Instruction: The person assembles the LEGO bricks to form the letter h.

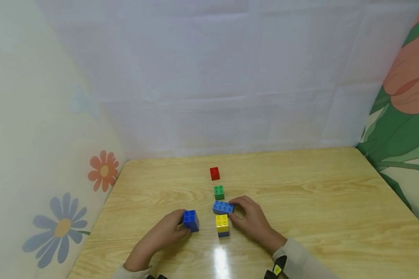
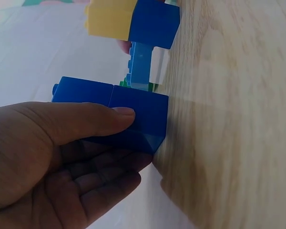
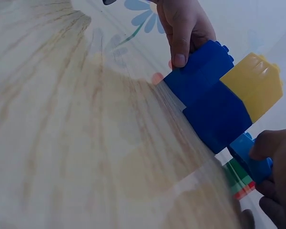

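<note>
My left hand (image 1: pixel 169 229) grips a stack of two dark blue building bricks (image 1: pixel 191 221), thumb on one side and fingers on the other. In the left wrist view a seam runs between the two bricks (image 2: pixel 138 107). With thumb and forefinger my right hand (image 1: pixel 252 219) pinches the right end of a long, lighter blue brick (image 1: pixel 223 207). Just in front of that brick stands a yellow brick (image 1: pixel 222 221) on top of a dark blue one (image 1: pixel 224 234). The right wrist view shows the lighter blue brick (image 3: pixel 248 155) partly covered by the fingers.
Behind the long brick a small green brick (image 1: pixel 219 192) stands on the wooden table (image 1: pixel 321 201). Farther back lies a red brick (image 1: pixel 214 173). A white cloth (image 1: pixel 216 85) hangs behind the table, with flower-painted walls (image 1: pixel 61 228) at the sides.
</note>
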